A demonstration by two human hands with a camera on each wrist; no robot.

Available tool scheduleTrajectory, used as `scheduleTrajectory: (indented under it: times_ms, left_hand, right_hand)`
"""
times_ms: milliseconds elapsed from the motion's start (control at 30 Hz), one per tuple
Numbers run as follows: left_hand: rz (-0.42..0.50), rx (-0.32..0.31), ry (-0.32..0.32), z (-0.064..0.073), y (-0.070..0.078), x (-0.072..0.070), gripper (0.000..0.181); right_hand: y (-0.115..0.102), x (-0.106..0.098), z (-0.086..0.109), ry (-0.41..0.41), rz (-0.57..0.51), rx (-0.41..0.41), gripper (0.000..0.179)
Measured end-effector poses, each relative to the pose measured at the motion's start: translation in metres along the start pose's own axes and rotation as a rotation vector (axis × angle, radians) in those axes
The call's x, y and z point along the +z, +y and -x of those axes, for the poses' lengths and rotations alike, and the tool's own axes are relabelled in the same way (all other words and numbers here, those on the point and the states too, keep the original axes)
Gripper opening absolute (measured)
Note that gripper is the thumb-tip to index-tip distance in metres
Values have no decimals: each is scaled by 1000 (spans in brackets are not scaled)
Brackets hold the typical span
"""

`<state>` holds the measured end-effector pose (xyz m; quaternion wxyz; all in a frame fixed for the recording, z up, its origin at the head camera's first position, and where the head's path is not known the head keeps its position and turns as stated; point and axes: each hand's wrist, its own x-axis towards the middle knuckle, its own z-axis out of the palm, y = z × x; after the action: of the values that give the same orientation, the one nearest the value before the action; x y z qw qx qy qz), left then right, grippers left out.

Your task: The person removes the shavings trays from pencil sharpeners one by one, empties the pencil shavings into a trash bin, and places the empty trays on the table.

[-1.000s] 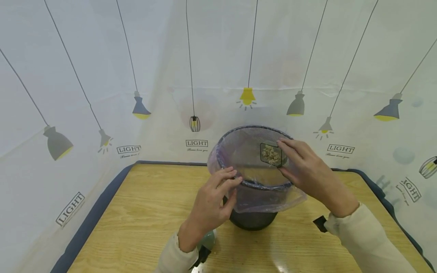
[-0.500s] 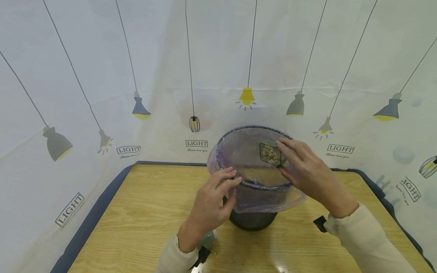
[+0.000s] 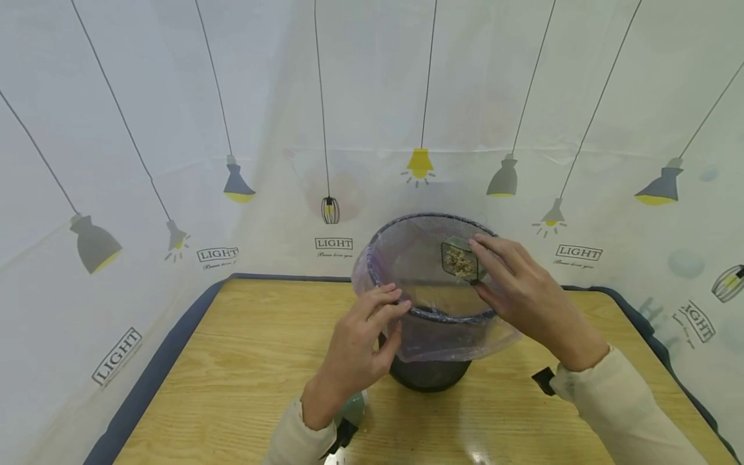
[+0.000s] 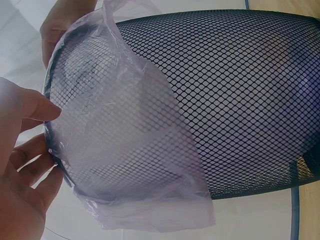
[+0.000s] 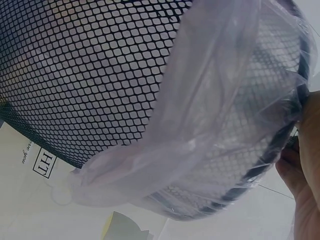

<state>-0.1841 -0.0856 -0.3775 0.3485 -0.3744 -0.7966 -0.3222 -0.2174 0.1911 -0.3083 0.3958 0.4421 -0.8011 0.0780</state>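
A black mesh waste bin [image 3: 431,376] stands on the table, lined with a thin purple plastic bag [image 3: 450,342] folded over its rim. My left hand [image 3: 357,345] grips the near left of the rim; in the left wrist view its thumb lies on the bag outside, with the fingers at the edge. Over the mouth of the bin, my right hand [image 3: 531,297] holds a small clear container [image 3: 446,247] with a dark edge. Pale, dry crumbs [image 3: 460,261] lie in the container. In the right wrist view the bin's rim and bag hide most of the container.
A greenish rounded object [image 3: 353,410] sits under the left wrist, partly covered by the sleeve. The wooden table [image 3: 244,361] has a dark blue border [image 3: 157,368]. White sheeting [image 3: 372,84] printed with lamps rises behind the bin and on both sides.
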Motion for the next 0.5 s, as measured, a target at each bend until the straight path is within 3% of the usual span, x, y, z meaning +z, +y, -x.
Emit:
scheduleTrajectory:
  times_ms: [500]
  left_hand:
    - [2, 5, 0, 0, -1, 1, 31]
  right_hand:
    - [0, -1, 1, -1, 31, -9, 54]
